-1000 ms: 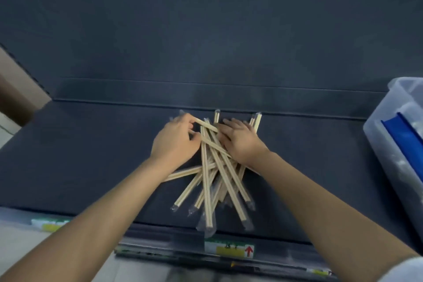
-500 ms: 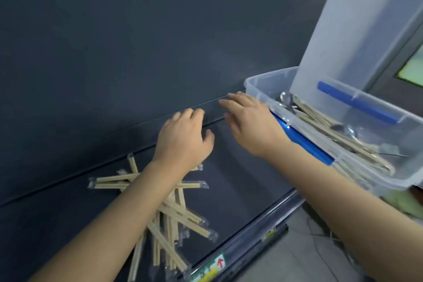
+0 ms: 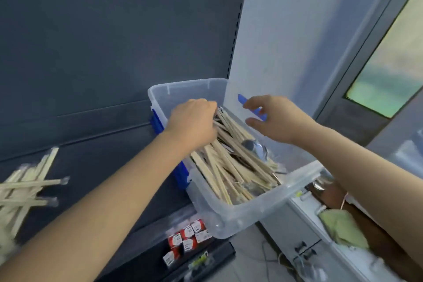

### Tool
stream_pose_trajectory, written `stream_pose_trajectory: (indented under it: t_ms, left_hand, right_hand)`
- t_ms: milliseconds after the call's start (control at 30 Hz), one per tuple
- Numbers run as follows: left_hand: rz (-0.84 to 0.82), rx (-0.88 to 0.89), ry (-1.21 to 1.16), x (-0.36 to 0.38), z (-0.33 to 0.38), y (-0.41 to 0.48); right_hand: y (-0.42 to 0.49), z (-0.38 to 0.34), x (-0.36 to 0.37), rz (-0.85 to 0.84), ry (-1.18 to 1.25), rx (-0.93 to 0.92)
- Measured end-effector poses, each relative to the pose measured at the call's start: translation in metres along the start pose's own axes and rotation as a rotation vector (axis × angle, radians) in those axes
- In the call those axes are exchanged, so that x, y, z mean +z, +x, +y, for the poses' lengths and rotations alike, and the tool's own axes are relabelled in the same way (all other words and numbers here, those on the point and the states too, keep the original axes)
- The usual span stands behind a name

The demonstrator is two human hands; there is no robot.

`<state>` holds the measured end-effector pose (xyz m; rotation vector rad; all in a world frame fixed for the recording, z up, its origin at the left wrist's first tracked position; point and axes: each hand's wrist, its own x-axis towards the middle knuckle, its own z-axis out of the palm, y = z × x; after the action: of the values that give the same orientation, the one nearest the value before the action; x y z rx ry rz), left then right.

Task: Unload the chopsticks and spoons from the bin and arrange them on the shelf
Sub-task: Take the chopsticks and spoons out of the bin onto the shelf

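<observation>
Nearest to me, red-and-white packs (image 3: 187, 236) sat on a lower ledge, partly under the bin's overhanging corner. To their right stood a white cabinet (image 3: 304, 224) with a yellow-green cloth (image 3: 343, 229) beside it.

My left hand (image 3: 192, 121) hung over the bin and covered the far ends of the sticks beneath it. Its fingers bent down into the heap behind the back of the hand, so I could not tell whether they had closed on anything. My right hand (image 3: 277, 119) hovered above the bin's far right side, fingers and thumb spread, holding nothing.

The shelf (image 3: 114, 160) was dark and flat, backed by a tall dark panel (image 3: 114, 41). Past the panel's edge rose a pale wall (image 3: 286, 18) and a grey door (image 3: 361, 119) with a frosted pane.

The bin (image 3: 251, 208), clear plastic with blue latches (image 3: 180, 176), rested at the shelf's right end. Pale wooden chopsticks (image 3: 229, 162) filled it, heaped roughly lengthwise. The bowl of a metal spoon (image 3: 254, 146) showed among them near the right wall. A second pile (image 3: 25, 188) of wrapped chopsticks lay crisscrossed and blurred on the shelf at far left, well apart from the bin.
</observation>
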<state>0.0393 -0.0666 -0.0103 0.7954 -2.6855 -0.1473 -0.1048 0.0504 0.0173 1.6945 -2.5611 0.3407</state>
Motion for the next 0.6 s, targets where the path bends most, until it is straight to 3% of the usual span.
stream_pose_trajectory:
  t_ms: [167, 333, 600]
  left_hand:
    - [-0.416, -0.192, 0.228, 0.021, -0.003, 0.04]
    - [-0.785, -0.206, 0.31, 0.036, -0.036, 0.074]
    - [-0.65, -0.332, -0.065, 0.065, -0.062, 0.095]
  right_hand:
    - [0.039, 0.028, 0.012, -0.323, 0.003, -0.102]
    - [0.091, 0.035, 0.043, -0.533, -0.125, -0.226]
    - [0.168, 0.032, 0.103, -0.566, -0.074, -0.298]
